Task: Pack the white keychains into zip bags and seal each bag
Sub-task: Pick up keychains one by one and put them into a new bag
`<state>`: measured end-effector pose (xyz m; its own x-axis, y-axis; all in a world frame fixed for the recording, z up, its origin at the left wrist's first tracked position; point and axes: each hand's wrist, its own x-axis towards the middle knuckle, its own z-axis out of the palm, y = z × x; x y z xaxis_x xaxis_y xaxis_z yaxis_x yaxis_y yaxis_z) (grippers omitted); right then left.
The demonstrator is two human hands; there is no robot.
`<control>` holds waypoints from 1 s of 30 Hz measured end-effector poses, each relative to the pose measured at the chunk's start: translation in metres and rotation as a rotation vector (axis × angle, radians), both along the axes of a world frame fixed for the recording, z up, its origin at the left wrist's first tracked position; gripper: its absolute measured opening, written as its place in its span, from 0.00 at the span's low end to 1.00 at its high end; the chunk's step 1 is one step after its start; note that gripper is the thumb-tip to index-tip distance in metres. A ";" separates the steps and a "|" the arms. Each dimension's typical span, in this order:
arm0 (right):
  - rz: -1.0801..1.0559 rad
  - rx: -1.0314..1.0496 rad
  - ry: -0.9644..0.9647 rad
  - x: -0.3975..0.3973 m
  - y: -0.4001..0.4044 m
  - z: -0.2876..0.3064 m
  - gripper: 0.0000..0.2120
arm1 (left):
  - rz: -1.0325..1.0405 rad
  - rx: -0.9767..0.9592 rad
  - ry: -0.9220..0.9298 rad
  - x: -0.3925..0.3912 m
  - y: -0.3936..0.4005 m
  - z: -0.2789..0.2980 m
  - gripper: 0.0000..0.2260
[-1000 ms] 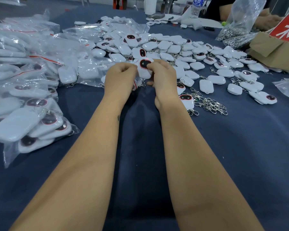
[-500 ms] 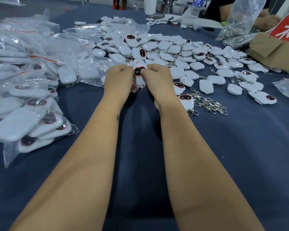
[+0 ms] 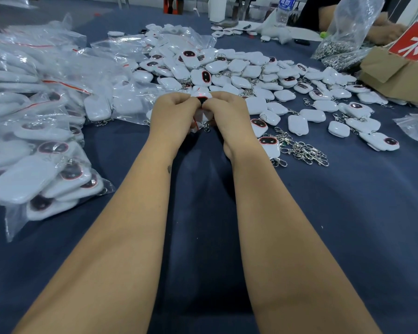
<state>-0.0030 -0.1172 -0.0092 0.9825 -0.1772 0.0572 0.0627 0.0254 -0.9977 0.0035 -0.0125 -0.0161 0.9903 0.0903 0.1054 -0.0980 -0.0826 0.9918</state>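
My left hand (image 3: 173, 116) and my right hand (image 3: 229, 114) meet above the blue cloth, knuckles toward me. Between them they pinch a zip bag with a white keychain (image 3: 202, 100) inside; its dark oval face and a red strip show between the fingers, the rest is hidden. A loose heap of white keychains (image 3: 251, 71) spreads behind and to the right of my hands. Filled zip bags (image 3: 41, 145) lie piled on the left.
A tangle of metal clasps (image 3: 302, 150) lies right of my right wrist. A cardboard box (image 3: 393, 71) with a red sign stands at the far right, beside a clear bag of metal rings (image 3: 340, 42). Another person's hand (image 3: 386, 32) works at the back right. The blue cloth (image 3: 348, 225) lies near me.
My hands have drawn closer together over the bagged keychain, and less of its white body shows now. The arms have barely shifted.
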 end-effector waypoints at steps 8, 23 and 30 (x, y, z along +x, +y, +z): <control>-0.010 -0.164 -0.009 0.004 -0.002 -0.007 0.15 | -0.001 0.084 -0.015 0.000 -0.001 -0.002 0.07; 0.012 -0.125 0.009 0.006 -0.002 -0.007 0.15 | 0.000 0.129 -0.014 -0.001 0.001 0.000 0.08; 0.030 -0.101 0.025 0.005 -0.002 -0.004 0.17 | 0.062 0.246 -0.090 0.001 -0.002 -0.004 0.07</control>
